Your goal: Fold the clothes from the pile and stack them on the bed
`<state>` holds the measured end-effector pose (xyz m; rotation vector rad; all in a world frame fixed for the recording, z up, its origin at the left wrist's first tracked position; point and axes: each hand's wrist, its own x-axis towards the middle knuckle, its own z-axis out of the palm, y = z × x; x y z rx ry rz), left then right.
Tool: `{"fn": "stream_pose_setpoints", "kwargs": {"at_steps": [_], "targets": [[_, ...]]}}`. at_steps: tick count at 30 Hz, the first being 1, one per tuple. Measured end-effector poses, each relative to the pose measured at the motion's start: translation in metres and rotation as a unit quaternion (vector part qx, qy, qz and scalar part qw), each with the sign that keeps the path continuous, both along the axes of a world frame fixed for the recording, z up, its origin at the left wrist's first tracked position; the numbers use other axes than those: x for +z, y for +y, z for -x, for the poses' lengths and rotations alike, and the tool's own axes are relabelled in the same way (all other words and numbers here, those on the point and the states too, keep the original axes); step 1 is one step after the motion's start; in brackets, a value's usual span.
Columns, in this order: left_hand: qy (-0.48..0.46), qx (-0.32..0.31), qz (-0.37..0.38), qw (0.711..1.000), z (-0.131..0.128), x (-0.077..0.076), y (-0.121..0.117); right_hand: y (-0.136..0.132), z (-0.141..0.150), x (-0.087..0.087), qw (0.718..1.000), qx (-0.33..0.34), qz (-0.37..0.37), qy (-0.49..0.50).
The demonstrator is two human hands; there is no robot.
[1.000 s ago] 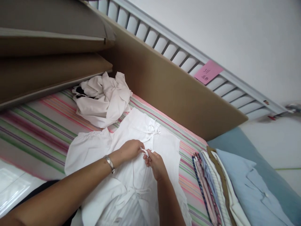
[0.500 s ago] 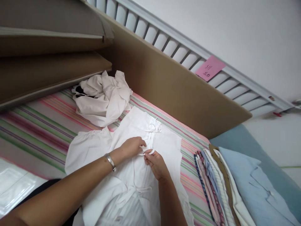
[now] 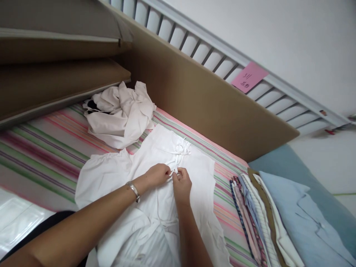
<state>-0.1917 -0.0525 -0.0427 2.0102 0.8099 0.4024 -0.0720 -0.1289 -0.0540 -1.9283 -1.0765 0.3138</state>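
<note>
A white garment (image 3: pixel 198 174) with short sleeves and tie strings down its front lies spread on a striped sheet. Over its middle, my left hand (image 3: pixel 158 174) pinches a thin white tie string (image 3: pixel 172 171). My right hand (image 3: pixel 182 181) closes thumb and fingers on the string beside it, and the two hands nearly touch. Farther up the front sits a tied bow (image 3: pixel 180 149). Another string pair (image 3: pixel 150 228) lies lower down, partly covered by my right forearm. A silver bracelet (image 3: pixel 134 192) is on my left wrist.
A crumpled off-white cloth (image 3: pixel 119 115) lies beyond the garment. Folded clothes (image 3: pixel 250 215) stand in a row at right, beside a light blue pillow-like piece (image 3: pixel 303 207). A brown board (image 3: pixel 200 96) leans against white railings with a pink note (image 3: pixel 249 78). Clear plastic (image 3: pixel 19 218) lies at lower left.
My right hand has moved up and turned its fingers toward my left fingertips. The string loop between them has drawn smaller. The garment stays in place.
</note>
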Motion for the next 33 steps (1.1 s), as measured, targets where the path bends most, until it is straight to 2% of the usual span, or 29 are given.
{"fn": "stream_pose_setpoints", "kwargs": {"at_steps": [3, 7, 12, 15, 18, 20, 23, 29, 33], "targets": [[-0.034, -0.002, 0.025, 0.999, 0.000, -0.004, 0.003, 0.005, 0.005, -0.006, 0.998, -0.022, -0.036, 0.037], [-0.078, 0.032, 0.072, 0.994, 0.001, -0.007, 0.007, 0.007, 0.006, -0.010, 0.995, -0.009, -0.075, 0.062], [-0.093, -0.005, 0.091, 0.992, 0.003, -0.004, 0.007, 0.003, 0.006, -0.009, 0.995, 0.009, -0.070, 0.074], [-0.059, 0.033, 0.034, 0.997, 0.004, 0.001, 0.005, 0.002, 0.006, -0.007, 0.992, 0.028, -0.061, 0.105], [-0.015, 0.081, -0.103, 0.991, 0.006, 0.008, 0.006, 0.000, 0.006, -0.008, 0.991, 0.027, -0.057, 0.121], [0.000, 0.102, -0.167, 0.981, 0.009, 0.011, 0.010, 0.000, 0.006, -0.010, 0.990, 0.016, -0.056, 0.131], [0.000, 0.108, -0.161, 0.981, 0.013, 0.012, 0.020, 0.000, 0.005, -0.013, 0.989, 0.000, -0.047, 0.144], [0.000, 0.135, -0.143, 0.981, 0.016, 0.012, 0.028, -0.001, 0.004, -0.012, 0.987, 0.011, -0.033, 0.158], [0.002, 0.141, -0.150, 0.979, 0.014, 0.007, 0.030, -0.008, -0.001, -0.011, 0.994, 0.008, -0.016, 0.107]]}}
